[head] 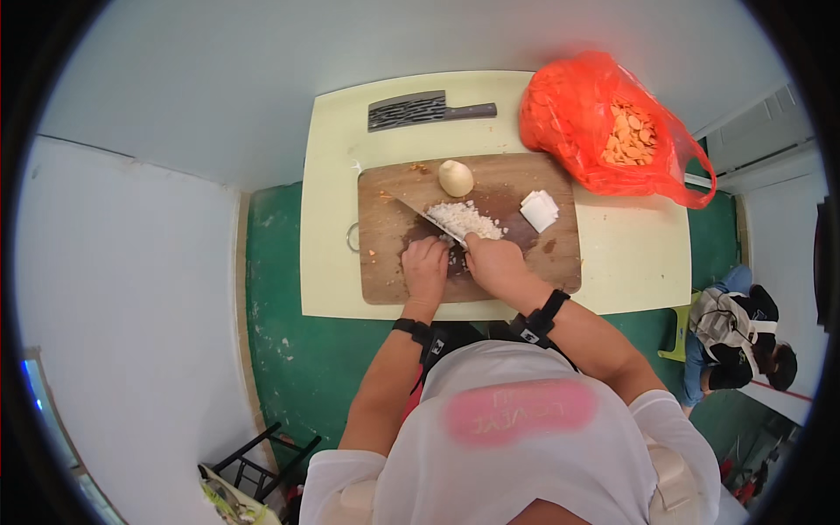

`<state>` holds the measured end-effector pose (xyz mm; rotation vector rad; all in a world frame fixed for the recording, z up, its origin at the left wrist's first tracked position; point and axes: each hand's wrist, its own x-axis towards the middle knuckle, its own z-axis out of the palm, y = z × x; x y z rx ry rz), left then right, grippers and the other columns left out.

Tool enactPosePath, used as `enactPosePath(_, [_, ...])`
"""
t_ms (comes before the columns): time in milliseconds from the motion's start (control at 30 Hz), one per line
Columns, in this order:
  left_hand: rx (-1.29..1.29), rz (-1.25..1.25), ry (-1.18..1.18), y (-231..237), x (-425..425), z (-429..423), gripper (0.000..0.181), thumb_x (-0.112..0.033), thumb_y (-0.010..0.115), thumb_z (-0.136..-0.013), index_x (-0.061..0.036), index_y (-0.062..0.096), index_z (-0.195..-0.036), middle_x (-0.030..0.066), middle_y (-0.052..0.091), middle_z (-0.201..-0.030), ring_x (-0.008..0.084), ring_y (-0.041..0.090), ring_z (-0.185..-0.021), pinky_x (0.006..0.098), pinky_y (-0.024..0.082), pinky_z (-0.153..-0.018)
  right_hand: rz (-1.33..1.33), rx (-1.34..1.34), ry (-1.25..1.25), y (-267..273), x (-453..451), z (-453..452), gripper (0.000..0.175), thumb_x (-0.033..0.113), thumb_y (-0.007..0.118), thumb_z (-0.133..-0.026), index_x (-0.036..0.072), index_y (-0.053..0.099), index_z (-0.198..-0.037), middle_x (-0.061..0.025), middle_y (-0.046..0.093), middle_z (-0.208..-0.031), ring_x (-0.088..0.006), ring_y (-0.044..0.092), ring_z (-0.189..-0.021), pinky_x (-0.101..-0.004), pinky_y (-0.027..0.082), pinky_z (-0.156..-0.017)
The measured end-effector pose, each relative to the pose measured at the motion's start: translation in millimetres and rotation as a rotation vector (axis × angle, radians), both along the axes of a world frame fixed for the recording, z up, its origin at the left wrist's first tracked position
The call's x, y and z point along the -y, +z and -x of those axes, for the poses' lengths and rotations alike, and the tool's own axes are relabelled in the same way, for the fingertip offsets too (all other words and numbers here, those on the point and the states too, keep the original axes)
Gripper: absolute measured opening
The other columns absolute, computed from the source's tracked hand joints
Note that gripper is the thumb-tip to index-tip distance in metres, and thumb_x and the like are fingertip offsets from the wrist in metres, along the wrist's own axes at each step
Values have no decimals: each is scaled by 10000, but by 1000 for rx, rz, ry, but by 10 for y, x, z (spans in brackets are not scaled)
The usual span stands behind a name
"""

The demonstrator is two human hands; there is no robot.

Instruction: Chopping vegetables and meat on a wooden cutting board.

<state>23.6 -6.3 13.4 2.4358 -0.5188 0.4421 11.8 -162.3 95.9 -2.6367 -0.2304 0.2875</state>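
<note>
My right hand (497, 264) grips a knife (430, 220), whose thin blade points up and left across the wooden cutting board (387, 230). Just below the blade, my left hand (426, 262) rests on the board with curled fingers. Small pale pieces lie by its fingertips; whether anything is under them is hidden. Against the far side of the blade sits a heap of white diced vegetable (467, 218). Behind the heap stands a pale peeled vegetable chunk (456, 178). A small stack of white slices (540, 211) lies at the board's right.
A cleaver (430, 111) with a dark handle lies behind the board on the pale yellow table (335, 144). At the back right, a red plastic bag (564, 111) holds many orange vegetable slices (631, 134). A person (735, 328) sits on a green stool (676, 338) at the right.
</note>
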Motion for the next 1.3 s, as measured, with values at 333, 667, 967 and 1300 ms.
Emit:
enactPosePath(333, [18, 15, 10, 38, 33, -88, 130, -59, 656, -723, -66, 625, -850, 82, 616, -934, 302, 546, -884, 413, 424, -757, 17, 70, -6, -99, -7, 51, 108, 120, 497, -846, 28, 549, -868, -183, 645, -697, -350, 658, -655, -454, 516, -560])
enactPosePath(667, [40, 23, 23, -72, 13, -104, 220, -70, 673, -674, -91, 612, -885, 60, 603, -962, 279, 542, -884, 404, 418, -733, 19, 64, -14, 5, -40, 59, 103, 118, 487, -850, 30, 537, -872, -191, 643, -696, -359, 655, -665, -470, 509, -572])
enactPosePath(967, [19, 24, 13, -99, -9, -86, 207, -82, 674, -678, -90, 610, -875, 66, 593, -938, 277, 534, -879, 406, 415, -726, 41, 79, -6, 33, -56, -37, 112, 128, 481, -860, 31, 534, -883, -198, 636, -684, -372, 649, -656, -477, 507, -573])
enactPosePath(1300, [36, 21, 10, -49, -6, -93, 204, -79, 672, -689, -88, 609, -883, 66, 602, -942, 283, 540, -864, 408, 422, -729, -1, 109, -3, -62, -71, -91, 127, 155, 527, -854, 29, 536, -864, -191, 632, -665, -370, 644, -635, -475, 506, -569])
